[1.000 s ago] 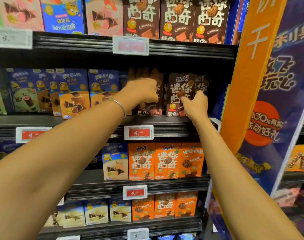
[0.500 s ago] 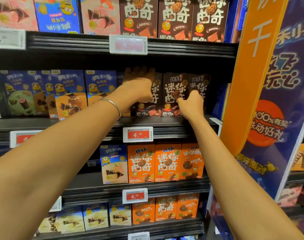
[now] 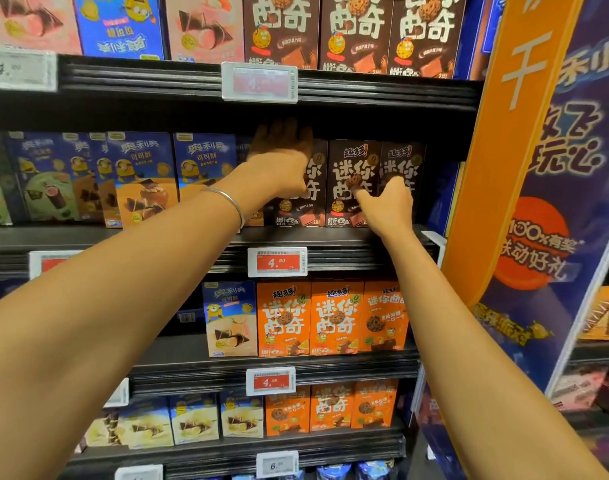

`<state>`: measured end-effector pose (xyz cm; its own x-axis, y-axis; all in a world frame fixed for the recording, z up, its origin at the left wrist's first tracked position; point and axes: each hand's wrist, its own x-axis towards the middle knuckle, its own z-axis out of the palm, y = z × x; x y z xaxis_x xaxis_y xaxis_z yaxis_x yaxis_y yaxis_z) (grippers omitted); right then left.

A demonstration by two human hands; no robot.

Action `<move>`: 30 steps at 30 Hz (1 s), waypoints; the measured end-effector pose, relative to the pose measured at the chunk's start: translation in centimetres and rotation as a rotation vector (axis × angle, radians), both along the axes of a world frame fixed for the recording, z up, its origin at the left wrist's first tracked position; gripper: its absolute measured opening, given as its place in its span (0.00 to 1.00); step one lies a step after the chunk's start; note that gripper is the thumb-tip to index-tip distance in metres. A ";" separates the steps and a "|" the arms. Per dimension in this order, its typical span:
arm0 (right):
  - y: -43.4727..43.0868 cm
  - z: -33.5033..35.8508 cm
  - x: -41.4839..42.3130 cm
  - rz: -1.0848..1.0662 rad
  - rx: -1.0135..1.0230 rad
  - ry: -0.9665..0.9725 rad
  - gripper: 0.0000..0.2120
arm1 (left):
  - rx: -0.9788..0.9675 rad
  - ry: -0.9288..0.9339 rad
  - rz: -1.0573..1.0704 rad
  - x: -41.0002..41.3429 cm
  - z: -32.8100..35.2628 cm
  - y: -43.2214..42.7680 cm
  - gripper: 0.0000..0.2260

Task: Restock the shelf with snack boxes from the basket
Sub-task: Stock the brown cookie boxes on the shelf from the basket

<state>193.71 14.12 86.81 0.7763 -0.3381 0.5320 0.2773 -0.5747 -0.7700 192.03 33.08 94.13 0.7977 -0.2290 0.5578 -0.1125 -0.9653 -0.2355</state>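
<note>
Here, on the shelf [image 3: 178, 237] that carries the red price tag [image 3: 277, 261] on its front lip, three dark brown snack boxes [image 3: 351, 164] stand upright in a row above the tag and slightly to its right, with their printed fronts facing out and their sides touching. The left hand [image 3: 282, 161] reaches in straight above the tag and covers most of the leftmost box [image 3: 294, 211]. Its back is to the camera and its fingers [image 3: 279, 133] stretch upward, open, over the box's upper edge into the shadow under the next shelf. A thin metal bracelet [image 3: 227, 199] circles that wrist, up and to the left of the tag. The right hand [image 3: 388, 206] is above and to the right of the tag, knuckles outward and fingers bent. One fingertip [image 3: 358, 192] touches the front of the middle box [image 3: 348, 161], and the other fingers lie against the rightmost box [image 3: 403, 157]. I cannot tell whether this hand is pinching a box or only pressing on it. Left of the tag, on the same shelf, blue boxes [image 3: 140, 174] with yellow cartoon figures stand side by side. Directly below the tag, one shelf down, is a row of orange boxes [image 3: 331, 317]. Far to the tag's right, an orange banner [image 3: 497, 133] slants up along the end of the shelving.
</note>
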 end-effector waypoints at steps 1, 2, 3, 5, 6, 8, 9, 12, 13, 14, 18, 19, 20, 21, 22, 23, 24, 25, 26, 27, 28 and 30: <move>0.0 -0.1 -0.5 0.000 0.000 -0.020 0.25 | -0.023 -0.007 -0.013 -0.6 0.0 0.0 0.53; 0.1 -0.1 -1.1 0.003 0.001 -0.046 0.27 | -0.050 -0.004 -0.026 -1.3 -0.1 -0.2 0.51; 0.2 -0.2 -1.8 0.014 0.013 -0.076 0.29 | -0.078 0.002 -0.042 -2.1 -0.1 -0.3 0.48; 0.5 -0.2 -3.7 0.063 0.078 -0.149 0.29 | -0.141 -0.020 -0.064 -4.1 -0.4 -0.7 0.39; 0.6 -0.4 -4.8 0.100 0.118 -0.189 0.27 | -0.178 -0.060 -0.073 -5.2 -0.9 -0.7 0.36; 1.1 -1.0 -7.4 0.193 0.208 -0.268 0.22 | -0.277 -0.165 -0.163 -8.0 -2.8 -0.3 0.35; 1.3 -1.6 -8.8 0.251 0.261 -0.295 0.20 | -0.368 -0.214 -0.246 -9.8 -4.3 0.2 0.34; 2.8 -5.3 -12.8 0.426 0.438 -0.314 0.14 | -0.760 -0.277 -0.486 -15.7 -10.9 2.1 0.25; 3.5 -7.2 -14.1 0.488 0.503 -0.298 0.13 | -0.900 -0.248 -0.519 -17.5 -13.7 2.9 0.22; 4.3 -9.3 -15.2 0.549 0.565 -0.265 0.12 | -1.037 -0.189 -0.528 -19.1 -16.6 3.6 0.20; 8.4 -20.4 -19.3 0.718 0.638 0.128 0.11 | -1.491 0.070 -0.276 -25.6 -29.4 7.4 0.15; 9.4 -23.5 -20.3 0.731 0.608 0.257 0.08 | -1.559 0.119 -0.165 -27.4 -32.7 8.6 0.13; 10.4 -26.7 -21.2 0.741 0.576 0.384 0.05 | -1.614 0.169 -0.058 -29.0 -36.0 9.9 0.11; 11.5 -29.8 -22.2 0.747 0.552 0.504 0.04 | -1.659 0.226 0.048 -30.7 -39.2 11.4 0.10; 12.4 -32.8 -23.4 0.736 0.534 0.624 0.04 | -1.710 0.280 0.160 -32.3 -42.2 12.7 0.09; 13.4 -35.7 -24.5 0.711 0.522 0.731 0.05 | -1.758 0.318 0.266 -33.8 -45.1 14.0 0.09; 14.4 -38.6 -25.6 0.678 0.504 0.825 0.06 | -1.808 0.345 0.359 -35.2 -47.9 15.6 0.08; 15.4 -41.4 -26.7 0.645 0.481 0.923 0.06 | -1.863 0.371 0.449 -36.5 -50.6 17.0 0.07; 16.4 -44.1 -27.6 0.612 0.467 1.024 0.07 | -1.908 0.389 0.528 -37.4 -53.2 18.3 0.06; 17.5 -46.7 -28.3 0.582 0.473 1.120 0.07 | -1.933 0.405 0.597 -38.2 -55.8 19.8 0.06; 18.6 -49.5 -29.2 0.548 0.475 1.213 0.06 | -1.956 0.430 0.668 -39.0 -58.4 21.1 0.07; 21.0 -55.5 -30.2 0.471 0.445 1.366 0.07 | -1.996 0.505 0.778 -39.6 -63.3 23.6 0.09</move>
